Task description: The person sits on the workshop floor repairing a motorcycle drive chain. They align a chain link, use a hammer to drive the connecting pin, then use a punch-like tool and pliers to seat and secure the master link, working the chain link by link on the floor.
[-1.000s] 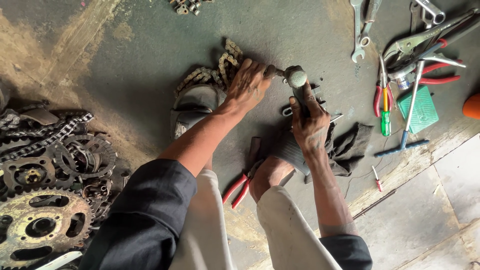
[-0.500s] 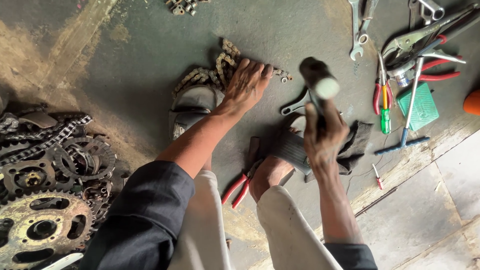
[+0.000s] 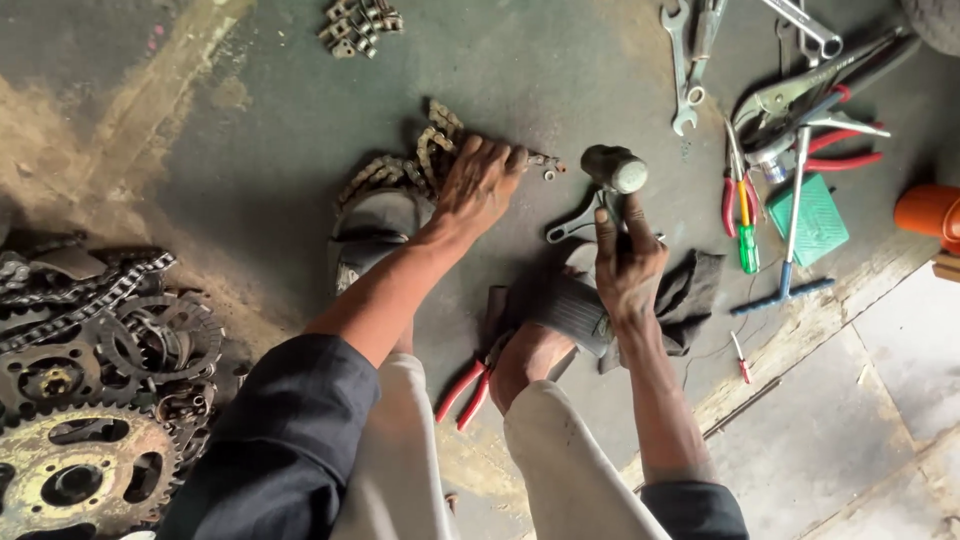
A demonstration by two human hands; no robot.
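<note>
My right hand (image 3: 627,258) grips the handle of a hammer (image 3: 614,170), whose round steel head is raised above the dark floor. My left hand (image 3: 477,186) presses flat on a rusty drive chain (image 3: 400,170) that lies curled on the floor, fingers near the chain's end link (image 3: 545,164). A spanner (image 3: 573,224) lies on the floor under the hammer. Both my sandalled feet are below my hands, and a dark rag (image 3: 692,290) sits beside the right one.
Red-handled pliers (image 3: 462,392) lie by my right foot. Spanners (image 3: 685,70), pliers, a green screwdriver (image 3: 745,235) and a green box (image 3: 818,220) lie at the upper right. Sprockets and chains (image 3: 90,360) pile at the left. A chain piece (image 3: 358,22) lies at the top.
My right hand has lifted the hammer up and back, away from the chain's end. My left hand has stayed on the chain.
</note>
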